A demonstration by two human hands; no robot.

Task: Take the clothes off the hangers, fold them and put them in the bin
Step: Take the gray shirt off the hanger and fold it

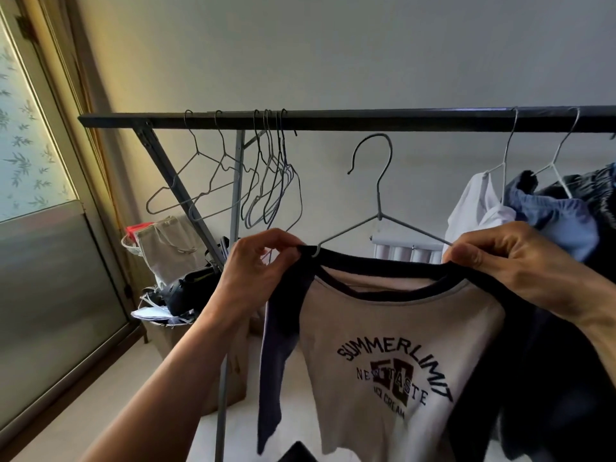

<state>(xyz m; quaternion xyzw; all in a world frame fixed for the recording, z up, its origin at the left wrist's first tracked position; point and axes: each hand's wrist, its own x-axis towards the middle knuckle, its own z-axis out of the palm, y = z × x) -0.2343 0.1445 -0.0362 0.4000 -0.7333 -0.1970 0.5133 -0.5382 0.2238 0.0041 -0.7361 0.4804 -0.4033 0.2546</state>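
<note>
**Cream T-shirt (400, 345) held up on its hanger (380, 208), just under the rail (333, 120)**

Cream cotton with navy sleeves and a navy collar is spread out below the middle of the dark rail, and "SUMMERLIMIT" can be read across the chest. The shirt is draped on a grey wire hanger, whose hook is seen free of the rail, just beneath it and touching nothing. Both shoulders are gripped. The left hand (256, 271) is curled in a pinch, thumb against fingers, on the navy shoulder seam where the hanger's left tip pokes out. The right hand (520, 261) is closed on the other shoulder, with collar fabric caught between thumb and forefinger where the wire arm runs down; whether the wire itself is held there cannot be told.

Towards the rail's left end, a cluster of empty wire hangers (266, 181) is hooked on. Towards its right end, a white garment (476, 208) and a blue one (560, 221) are hung on pale hangers, with darker clothing crowded in beside them. Below the rail's left end, a canvas bag (166, 248) and a cardboard box (233, 361) are seen by the wall.
</note>
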